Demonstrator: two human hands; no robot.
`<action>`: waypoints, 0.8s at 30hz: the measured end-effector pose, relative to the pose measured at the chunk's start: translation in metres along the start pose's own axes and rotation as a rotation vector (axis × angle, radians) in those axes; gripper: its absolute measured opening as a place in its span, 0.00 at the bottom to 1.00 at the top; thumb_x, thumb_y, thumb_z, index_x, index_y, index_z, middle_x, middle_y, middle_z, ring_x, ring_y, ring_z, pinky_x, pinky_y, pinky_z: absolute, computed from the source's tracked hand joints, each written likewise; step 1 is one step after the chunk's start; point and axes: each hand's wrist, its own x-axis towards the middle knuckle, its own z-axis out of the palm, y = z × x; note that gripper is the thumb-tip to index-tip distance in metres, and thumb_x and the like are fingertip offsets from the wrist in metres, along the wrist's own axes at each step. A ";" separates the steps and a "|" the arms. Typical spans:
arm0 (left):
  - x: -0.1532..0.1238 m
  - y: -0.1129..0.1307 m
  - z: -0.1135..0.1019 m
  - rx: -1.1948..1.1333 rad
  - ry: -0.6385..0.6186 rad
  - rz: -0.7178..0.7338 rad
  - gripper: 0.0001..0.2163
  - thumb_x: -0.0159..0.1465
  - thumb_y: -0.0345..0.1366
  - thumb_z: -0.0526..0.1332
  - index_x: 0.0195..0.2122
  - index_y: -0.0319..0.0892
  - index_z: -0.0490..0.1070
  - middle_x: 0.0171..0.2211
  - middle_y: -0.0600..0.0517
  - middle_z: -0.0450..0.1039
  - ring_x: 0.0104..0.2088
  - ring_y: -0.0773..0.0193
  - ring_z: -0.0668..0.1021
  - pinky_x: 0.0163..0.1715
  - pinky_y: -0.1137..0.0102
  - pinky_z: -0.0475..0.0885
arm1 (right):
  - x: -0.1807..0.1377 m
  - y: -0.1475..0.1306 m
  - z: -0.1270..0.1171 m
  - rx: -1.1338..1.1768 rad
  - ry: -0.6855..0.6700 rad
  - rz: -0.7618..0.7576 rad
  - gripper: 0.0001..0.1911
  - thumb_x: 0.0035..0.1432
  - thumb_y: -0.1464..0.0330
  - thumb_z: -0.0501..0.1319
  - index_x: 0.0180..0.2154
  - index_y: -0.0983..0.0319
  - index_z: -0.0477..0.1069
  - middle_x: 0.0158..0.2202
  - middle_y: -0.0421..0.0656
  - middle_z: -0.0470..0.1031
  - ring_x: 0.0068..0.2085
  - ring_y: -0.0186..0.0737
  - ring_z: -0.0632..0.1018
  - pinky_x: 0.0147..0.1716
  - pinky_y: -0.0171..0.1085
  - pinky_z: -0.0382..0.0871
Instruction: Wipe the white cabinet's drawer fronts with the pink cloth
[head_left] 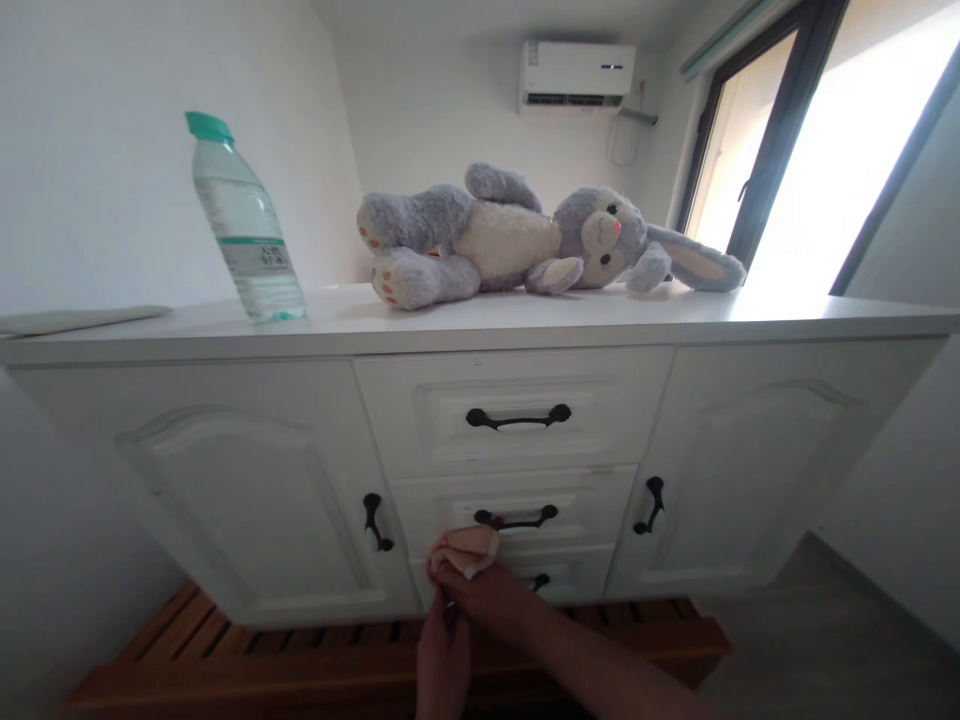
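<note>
Gripping pink cloth (465,549), right hand (480,592) hides bottom drawer handle (538,581); left hand (441,660) cut off, grip unclear.

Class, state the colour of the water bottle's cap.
Green-teal cap on the water bottle, seen in the head view.

I note a water bottle (246,225) upright on the white cabinet (480,325) top, a grey plush rabbit (525,240) lying beside it, an air conditioner (576,75) high on the wall.
</note>
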 end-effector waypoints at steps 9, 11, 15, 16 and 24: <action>-0.006 0.073 -0.057 0.286 0.267 0.599 0.25 0.63 0.37 0.59 0.63 0.46 0.65 0.65 0.38 0.63 0.61 0.47 0.73 0.62 0.48 0.67 | 0.085 -0.025 -0.052 -0.167 0.331 -0.123 0.24 0.69 0.71 0.53 0.64 0.65 0.60 0.58 0.53 0.71 0.62 0.49 0.70 0.60 0.48 0.69; -0.009 0.082 -0.052 0.376 0.252 0.743 0.27 0.64 0.35 0.58 0.65 0.49 0.61 0.68 0.40 0.60 0.67 0.47 0.66 0.65 0.47 0.64 | 0.080 -0.023 -0.060 -0.161 0.309 -0.054 0.23 0.68 0.71 0.53 0.63 0.66 0.61 0.53 0.53 0.73 0.57 0.47 0.73 0.56 0.46 0.73; 0.000 0.069 -0.027 0.433 0.127 0.690 0.23 0.66 0.35 0.55 0.63 0.42 0.65 0.65 0.37 0.66 0.66 0.46 0.68 0.64 0.45 0.65 | 0.057 -0.014 -0.052 -0.156 0.182 0.003 0.17 0.67 0.73 0.56 0.55 0.70 0.67 0.48 0.53 0.75 0.50 0.45 0.77 0.50 0.43 0.76; 0.004 0.065 -0.019 0.429 0.114 0.663 0.22 0.66 0.35 0.54 0.62 0.40 0.67 0.64 0.36 0.68 0.65 0.45 0.69 0.64 0.44 0.65 | 0.052 -0.011 -0.051 -0.150 0.172 0.019 0.16 0.66 0.73 0.56 0.54 0.70 0.67 0.49 0.53 0.75 0.49 0.45 0.77 0.51 0.43 0.76; -0.005 0.090 0.041 0.474 -0.075 0.775 0.23 0.63 0.28 0.53 0.59 0.33 0.69 0.60 0.33 0.73 0.63 0.45 0.72 0.64 0.45 0.67 | -0.003 0.018 -0.086 -0.178 0.190 0.174 0.22 0.61 0.81 0.54 0.57 0.73 0.66 0.54 0.60 0.75 0.54 0.50 0.78 0.53 0.46 0.77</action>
